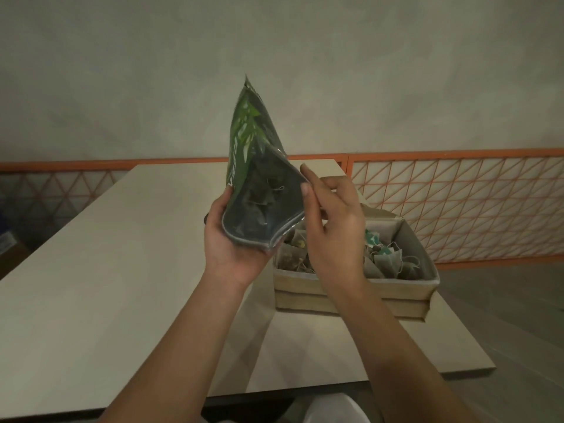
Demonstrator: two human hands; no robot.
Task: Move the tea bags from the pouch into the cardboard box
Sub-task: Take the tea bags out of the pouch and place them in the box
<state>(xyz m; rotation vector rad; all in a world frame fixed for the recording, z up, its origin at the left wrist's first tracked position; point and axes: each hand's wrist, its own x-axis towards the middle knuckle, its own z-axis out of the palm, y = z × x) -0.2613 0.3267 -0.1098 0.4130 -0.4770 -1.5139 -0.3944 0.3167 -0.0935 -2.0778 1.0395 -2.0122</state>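
— Centre frame, what's up?
— Left hand (236, 239) grips the pouch (256, 178) by its open mouth, tea bags (259, 199) inside.
— Right hand (332, 227)?
— Thumb and forefinger pinch the rim, above the cardboard box (360, 288), right of centre.

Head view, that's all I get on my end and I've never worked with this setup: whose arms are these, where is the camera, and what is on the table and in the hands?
There is no machine here: the arms belong to a person, and the single picture comes from a camera worn on their head, looking forward and down. The left hand holds a green pouch tipped so its open mouth faces the camera; tea bags show inside. The right hand is at the rim of the mouth, thumb and forefinger on its edge. Beneath the hands an open cardboard box sits on the pale table, already holding tea bags.
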